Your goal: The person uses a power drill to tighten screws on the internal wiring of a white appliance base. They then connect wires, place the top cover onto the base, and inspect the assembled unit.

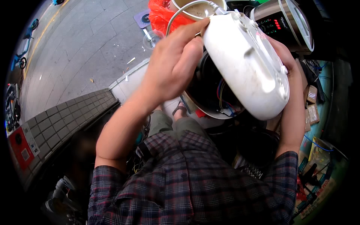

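A white, rounded plastic appliance housing (245,62) is held up on a tilt in front of me, its underside with small feet and bumps facing right. My left hand (174,62) is closed at its upper left edge, fingers curled and index fingertip beside the cord's plug end. My right hand (281,56) wraps round the far right side, most of its fingers hidden behind the housing. A white power cord (173,19) loops from the top end down behind my left hand. Under the housing shows a dark round cavity with thin coloured wires (221,93).
A cooker (279,26) with a lit red display stands at the upper right. Beyond the housing are a red plastic bag (159,15) and a pale bucket (204,9). A clear plastic cup (152,39) is near them. Small boxes (312,112) and tools crowd the right side. A tiled low wall (63,123) runs along the left.
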`<state>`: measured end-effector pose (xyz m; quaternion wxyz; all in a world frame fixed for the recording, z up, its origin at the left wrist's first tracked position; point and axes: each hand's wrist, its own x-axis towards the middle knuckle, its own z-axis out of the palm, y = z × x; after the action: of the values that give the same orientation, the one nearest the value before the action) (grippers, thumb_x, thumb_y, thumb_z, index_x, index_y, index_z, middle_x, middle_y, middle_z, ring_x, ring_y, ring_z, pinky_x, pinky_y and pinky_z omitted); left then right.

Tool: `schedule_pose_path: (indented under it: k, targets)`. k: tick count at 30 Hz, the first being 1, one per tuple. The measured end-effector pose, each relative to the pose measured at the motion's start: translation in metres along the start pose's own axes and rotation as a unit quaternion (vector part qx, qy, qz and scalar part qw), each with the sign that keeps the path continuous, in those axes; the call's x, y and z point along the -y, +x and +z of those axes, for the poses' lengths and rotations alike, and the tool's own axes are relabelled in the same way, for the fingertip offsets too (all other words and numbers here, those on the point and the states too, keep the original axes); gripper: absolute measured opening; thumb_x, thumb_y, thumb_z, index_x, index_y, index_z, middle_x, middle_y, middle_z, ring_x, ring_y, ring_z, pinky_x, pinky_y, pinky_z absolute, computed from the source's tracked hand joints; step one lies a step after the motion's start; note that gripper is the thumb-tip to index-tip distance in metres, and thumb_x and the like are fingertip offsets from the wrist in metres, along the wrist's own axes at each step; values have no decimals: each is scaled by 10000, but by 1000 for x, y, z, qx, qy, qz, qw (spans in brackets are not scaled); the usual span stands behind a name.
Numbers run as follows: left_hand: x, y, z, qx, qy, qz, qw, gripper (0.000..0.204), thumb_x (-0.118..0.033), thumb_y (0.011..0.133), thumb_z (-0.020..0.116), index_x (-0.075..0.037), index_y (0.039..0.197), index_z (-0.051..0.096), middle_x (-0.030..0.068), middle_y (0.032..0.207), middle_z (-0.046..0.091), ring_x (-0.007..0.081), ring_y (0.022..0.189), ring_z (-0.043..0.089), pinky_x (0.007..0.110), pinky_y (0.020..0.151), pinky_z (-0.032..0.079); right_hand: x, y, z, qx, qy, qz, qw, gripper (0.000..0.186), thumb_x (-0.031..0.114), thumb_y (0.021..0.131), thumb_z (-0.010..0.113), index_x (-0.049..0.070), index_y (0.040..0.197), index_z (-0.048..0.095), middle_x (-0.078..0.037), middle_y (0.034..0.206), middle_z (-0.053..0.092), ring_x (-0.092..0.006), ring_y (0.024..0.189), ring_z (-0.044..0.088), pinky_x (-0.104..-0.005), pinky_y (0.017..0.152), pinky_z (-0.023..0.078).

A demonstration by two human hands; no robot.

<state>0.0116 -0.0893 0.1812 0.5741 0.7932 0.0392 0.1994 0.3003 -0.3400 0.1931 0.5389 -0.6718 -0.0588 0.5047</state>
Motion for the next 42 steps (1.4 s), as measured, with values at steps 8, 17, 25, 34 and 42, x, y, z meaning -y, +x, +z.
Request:
schedule_pose_path:
  k: [8, 17, 25, 34, 42]
  targets:
    - [8, 28, 14, -60, 198, 140, 968, 443, -261, 1089, 643, -84, 1495, 639, 210, 1329, 719, 372, 1161, 738, 449, 993, 581, -7, -26, 5, -65, -246, -255, 933, 519, 332, 1172, 464, -41, 1516, 573, -207, 1374, 724, -250, 1145, 773, -470, 974, 651]
    - [21, 36, 23, -95, 235, 105, 962, 377, -233, 1137, 505, -65, 1445, 644, 270, 1283, 726, 458, 1203, 699, 499, 1015, 553, 15, -49, 4, -16, -257, -150, 954, 599, 459, 1111, 520, -15, 1462, 628, -225, 1198, 786, -259, 832, 808, -318, 633, 645]
    - [6, 17, 28, -83, 185, 69, 977, 414, -140, 1067, 555, -29, 1466, 577, 276, 1286, 717, 444, 1242, 688, 478, 1038, 554, -1, -44, -24, 128, 186, 25, 974, 571, 412, 1127, 529, -1, 1516, 594, -153, 1357, 749, -267, 1172, 753, -438, 1068, 573]
    - [-31, -100, 77, -109, 32, -30, 993, 851, 107, 895, 654, -23, 1670, 327, 228, 1551, 516, 344, 1384, 591, 391, 1111, 506, 15, -40, 32, 123, -242, -115, 955, 632, 406, 1085, 657, 21, 1568, 523, -103, 1357, 714, -124, 1158, 719, -295, 959, 619]
    - [-78, -133, 114, -174, -574, -237, 764, 922, -163, 1040, 652, -79, 1747, 67, 209, 1671, 343, 372, 1512, 475, 504, 1233, 426, 54, -2, 73, 149, -343, -118, 920, 550, 482, 1130, 573, 22, 1415, 669, -58, 1297, 725, -126, 1168, 675, -310, 1014, 560]
